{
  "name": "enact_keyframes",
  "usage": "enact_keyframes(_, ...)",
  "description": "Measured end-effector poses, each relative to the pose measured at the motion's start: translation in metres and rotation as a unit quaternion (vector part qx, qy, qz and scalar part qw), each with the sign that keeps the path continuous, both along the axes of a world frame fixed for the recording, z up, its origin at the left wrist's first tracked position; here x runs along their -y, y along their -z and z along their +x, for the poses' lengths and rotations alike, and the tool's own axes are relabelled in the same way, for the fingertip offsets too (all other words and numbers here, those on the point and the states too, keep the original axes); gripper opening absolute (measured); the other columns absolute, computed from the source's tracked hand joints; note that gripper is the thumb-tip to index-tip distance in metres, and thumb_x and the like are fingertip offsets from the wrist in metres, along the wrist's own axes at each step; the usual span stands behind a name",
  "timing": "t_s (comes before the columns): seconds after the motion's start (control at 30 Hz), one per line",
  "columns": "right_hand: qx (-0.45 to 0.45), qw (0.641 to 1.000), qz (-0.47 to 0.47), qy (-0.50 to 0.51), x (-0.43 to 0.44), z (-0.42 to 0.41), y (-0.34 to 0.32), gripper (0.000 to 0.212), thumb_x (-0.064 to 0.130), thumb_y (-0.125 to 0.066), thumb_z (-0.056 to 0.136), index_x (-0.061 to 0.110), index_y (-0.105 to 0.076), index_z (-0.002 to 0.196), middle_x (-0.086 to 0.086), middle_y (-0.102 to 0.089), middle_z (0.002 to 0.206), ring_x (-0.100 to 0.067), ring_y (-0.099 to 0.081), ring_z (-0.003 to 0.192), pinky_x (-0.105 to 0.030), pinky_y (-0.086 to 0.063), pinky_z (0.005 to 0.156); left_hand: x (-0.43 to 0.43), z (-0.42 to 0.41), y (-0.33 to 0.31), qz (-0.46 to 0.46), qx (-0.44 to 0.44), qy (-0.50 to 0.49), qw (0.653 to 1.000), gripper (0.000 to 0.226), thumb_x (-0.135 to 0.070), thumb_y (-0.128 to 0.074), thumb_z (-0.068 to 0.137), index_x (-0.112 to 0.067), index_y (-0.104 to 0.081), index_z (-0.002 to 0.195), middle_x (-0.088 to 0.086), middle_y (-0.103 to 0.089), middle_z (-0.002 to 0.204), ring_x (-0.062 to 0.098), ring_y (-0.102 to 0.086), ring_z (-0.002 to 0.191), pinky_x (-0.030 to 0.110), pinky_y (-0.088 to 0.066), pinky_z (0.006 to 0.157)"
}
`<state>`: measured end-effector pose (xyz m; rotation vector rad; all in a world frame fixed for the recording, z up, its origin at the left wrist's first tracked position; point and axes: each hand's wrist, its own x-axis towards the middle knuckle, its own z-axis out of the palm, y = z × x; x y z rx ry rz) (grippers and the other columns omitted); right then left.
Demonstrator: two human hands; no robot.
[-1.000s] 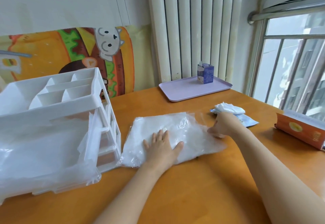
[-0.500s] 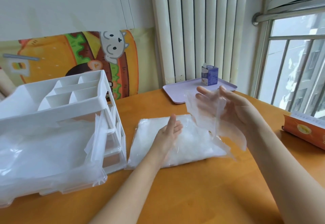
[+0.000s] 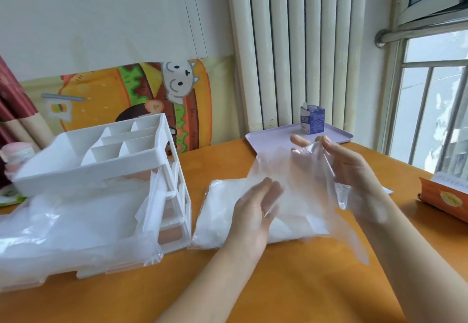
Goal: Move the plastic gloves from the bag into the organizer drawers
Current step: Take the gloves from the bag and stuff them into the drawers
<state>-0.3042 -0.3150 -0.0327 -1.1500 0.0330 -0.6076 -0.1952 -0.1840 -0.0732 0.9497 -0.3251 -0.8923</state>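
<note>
- Right of the organizer, just beside it, the bag of gloves lies flat on the table.
- Farther right and raised, the right hand pinches one plastic glove by its upper edge.
- With straight fingers, the left hand touches that glove.

White ribbed radiator, daylit barred window, burger-print wall mat.

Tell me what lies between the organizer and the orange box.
Head view: the bag of gloves lies flat between the organizer and the orange box; above it the right hand pinches a clear glove.
</note>
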Motion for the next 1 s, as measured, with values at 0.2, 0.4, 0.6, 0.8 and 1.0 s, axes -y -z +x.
enact_keyframes(0.2, -0.020, 0.993, -0.070, 0.093, 0.003, 0.004, 0.003, 0.035, 0.036, -0.056, 0.091, 0.006, -0.065, 0.079, -0.017, -0.059, 0.079, -0.037, -0.051, 0.068, -0.033, -0.040, 0.071, -0.039, -0.010, -0.022, 0.049, 0.282, -0.107, 0.952, 0.013, -0.020, -0.065, 0.090, -0.009, -0.072, 0.090, -0.001, -0.075, 0.085, 0.003, -0.066, 0.080, 0.014, -0.047, 0.077)
enact_keyframes(0.4, -0.012, 0.991, -0.114, 0.065, -0.012, 0.004, 0.005, 0.043, 0.053, -0.051, 0.088, 0.012, -0.065, 0.087, -0.003, -0.072, 0.103, -0.013, -0.067, 0.098, -0.031, -0.048, 0.084, -0.085, -0.003, -0.057, 0.032, 0.458, -0.125, 0.879, 0.011, -0.015, -0.060, 0.094, -0.008, -0.068, 0.096, -0.007, -0.067, 0.083, 0.005, -0.062, 0.065, 0.025, -0.055, 0.076)
enact_keyframes(0.6, -0.015, 0.952, -0.305, 0.014, -0.052, -0.011, -0.033, 0.088, 0.067, -0.074, 0.063, 0.013, -0.054, 0.129, -0.002, -0.059, 0.132, -0.016, -0.052, 0.126, -0.029, -0.041, 0.105, -0.132, 0.002, -0.094, 0.102, 0.565, -0.035, 0.818, 0.014, -0.019, -0.063, 0.092, -0.012, -0.075, 0.092, 0.011, -0.055, 0.067, 0.003, -0.038, 0.045, 0.011, -0.037, 0.048)
enact_keyframes(0.8, -0.130, 0.823, -0.553, 0.020, -0.143, 0.001, -0.092, 0.043, 0.040, -0.077, 0.072, 0.023, -0.064, 0.110, 0.008, -0.072, 0.102, -0.001, -0.065, 0.098, -0.024, -0.051, 0.090, -0.167, 0.005, -0.108, 0.149, 0.574, -0.020, 0.805, 0.026, -0.035, -0.072, 0.083, -0.010, -0.073, 0.090, -0.011, -0.047, 0.051, 0.003, -0.041, 0.046, 0.016, -0.039, 0.050)
enact_keyframes(1.0, -0.140, 0.700, -0.676, 0.183, -0.196, 0.021, -0.109, 0.014, 0.022, -0.050, 0.097, 0.014, -0.055, 0.087, 0.005, -0.057, 0.068, -0.009, -0.049, 0.058, -0.018, -0.039, 0.053, -0.204, 0.020, -0.106, 0.179, 0.526, 0.002, 0.832, 0.019, -0.027, -0.078, 0.080, -0.011, -0.069, 0.080, -0.003, -0.058, 0.066, 0.007, -0.052, 0.055, 0.020, -0.045, 0.053)
